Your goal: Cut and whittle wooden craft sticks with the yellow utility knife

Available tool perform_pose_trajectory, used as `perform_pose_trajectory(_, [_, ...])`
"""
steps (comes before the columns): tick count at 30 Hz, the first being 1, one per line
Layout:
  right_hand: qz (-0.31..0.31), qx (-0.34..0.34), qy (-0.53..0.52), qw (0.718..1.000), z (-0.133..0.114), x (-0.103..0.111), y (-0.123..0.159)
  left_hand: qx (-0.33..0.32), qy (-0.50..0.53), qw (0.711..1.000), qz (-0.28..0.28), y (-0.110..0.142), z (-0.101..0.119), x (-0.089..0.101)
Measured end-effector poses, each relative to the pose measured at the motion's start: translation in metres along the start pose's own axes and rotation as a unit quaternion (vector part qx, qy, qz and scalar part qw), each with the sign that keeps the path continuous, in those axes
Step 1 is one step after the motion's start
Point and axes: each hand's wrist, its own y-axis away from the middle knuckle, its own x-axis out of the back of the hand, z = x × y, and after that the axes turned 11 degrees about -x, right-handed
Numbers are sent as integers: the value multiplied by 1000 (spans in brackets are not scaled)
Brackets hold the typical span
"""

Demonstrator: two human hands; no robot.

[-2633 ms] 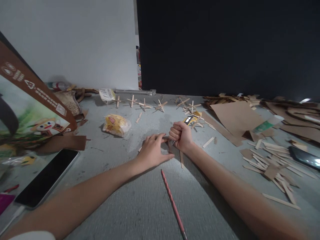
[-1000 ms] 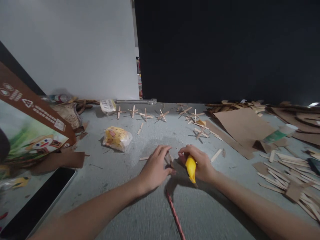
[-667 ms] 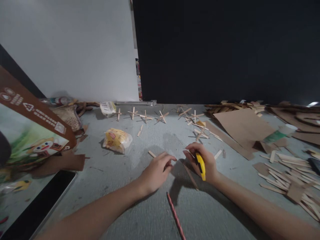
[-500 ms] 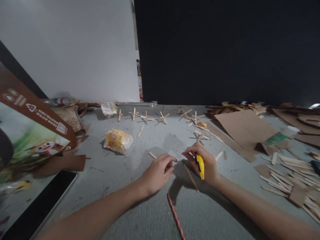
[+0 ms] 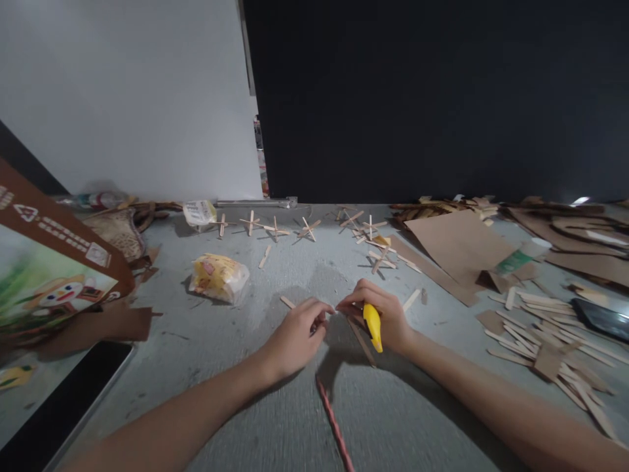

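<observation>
My right hand (image 5: 386, 319) is wrapped round a yellow utility knife (image 5: 372, 325), its handle end pointing back toward me and its blade hidden by the fingers. My left hand (image 5: 299, 335) is closed with curled fingers, and anything small inside them is hidden. The fingertips of both hands come very close together over the grey table. Beneath the right hand lies a thin brown wooden stick (image 5: 362, 342). Just behind my left hand a short pale stick (image 5: 287, 302) pokes out. A twisted pink rod (image 5: 334, 423) lies between my forearms.
Several crossed-stick pieces (image 5: 307, 229) stand in a row at the back. A yellow packet (image 5: 219, 278) sits at left, beyond a phone (image 5: 69, 406). Loose wooden sticks (image 5: 555, 351) are heaped at right near a cardboard sheet (image 5: 457, 246) and a green-white tube (image 5: 523, 255).
The knife has turned from pointing away to its yellow handle facing me. A brown stick has appeared on the table under my right hand. Just now the right fingertips have moved toward the left hand.
</observation>
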Motion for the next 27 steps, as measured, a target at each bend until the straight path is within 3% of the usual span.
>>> perform_pose_trajectory(4, [7, 16, 38, 999, -4, 14, -18, -15, 15, 1000, 3, 0, -5, -2])
perform_pose_trajectory(8, [-86, -46, 156, 983, -7, 40, -38, -20, 15, 1000, 13, 0, -7, -3])
perform_pose_trajectory(10, [-176, -144, 266, 937, -8, 51, -44, -16, 21, 1000, 15, 0, -8, -4])
perform_pose_trajectory(12, [-252, -234, 350, 871, -9, 57, -47, -9, 26, 999, 16, 0, -7, -4])
perform_pose_trajectory(14, [-308, -299, 389, 815, -11, 59, -48, -6, 28, 999, 18, 1, -6, -3])
perform_pose_trajectory(16, [-343, -343, 385, 785, -14, 56, -49, -7, 28, 999, 19, 1, -5, -2])
perform_pose_trajectory(21, [-379, -373, 335, 778, -20, 51, -50, -7, 26, 999, 21, 0, -3, -2])
perform_pose_trajectory(27, [-398, -344, 244, 815, -17, 51, -46, 15, 42, 999, 29, 0, -3, -3])
